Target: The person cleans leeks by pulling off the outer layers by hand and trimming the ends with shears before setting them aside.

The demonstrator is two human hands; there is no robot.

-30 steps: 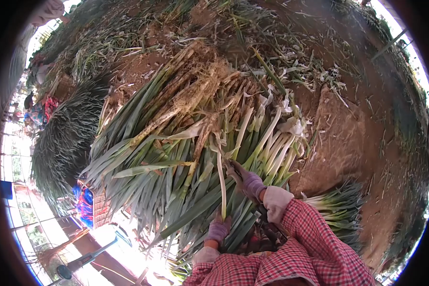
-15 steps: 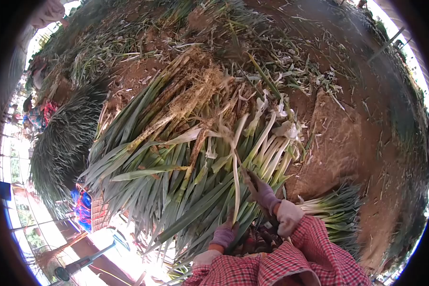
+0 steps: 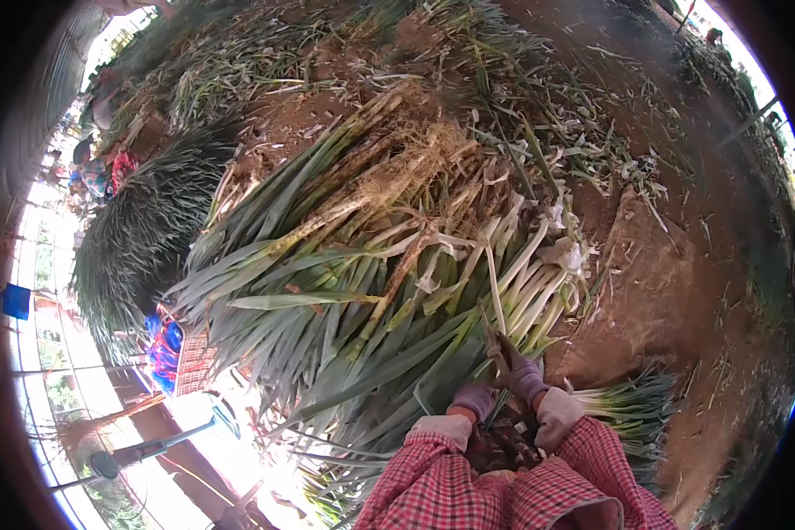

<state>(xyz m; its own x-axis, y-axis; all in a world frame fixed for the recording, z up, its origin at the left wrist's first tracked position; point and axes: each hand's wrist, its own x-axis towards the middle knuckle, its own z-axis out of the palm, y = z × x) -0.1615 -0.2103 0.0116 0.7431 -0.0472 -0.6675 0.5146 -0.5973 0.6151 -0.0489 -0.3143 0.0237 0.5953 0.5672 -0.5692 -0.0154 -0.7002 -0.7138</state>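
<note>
Both hands are gloved and close together at the bottom centre. My right hand point(image 3: 521, 371) is closed at the lower end of a long pale onion stalk point(image 3: 495, 287), and a thin dark object sticks up from its fingers. My left hand point(image 3: 474, 400) is just to the left, beside the green leaves; its fingertips are hidden. Ahead lies a big heap of long green onions point(image 3: 327, 291), with muddy roots point(image 3: 433, 155) at the top and peeled white stems point(image 3: 539, 283) at the right.
A bundle of green onions point(image 3: 632, 402) lies right of my right sleeve. At the left are a dark green pile point(image 3: 150, 230), a basket point(image 3: 194, 360) with blue and red stuff, and a stand with a pale blue frame point(image 3: 181, 437). Scraps litter the brown ground point(image 3: 724, 265).
The view has shifted, so the heap appears farther right. My left hand has moved up and right, closer to my right hand. The pale stalk now stands above my right hand.
</note>
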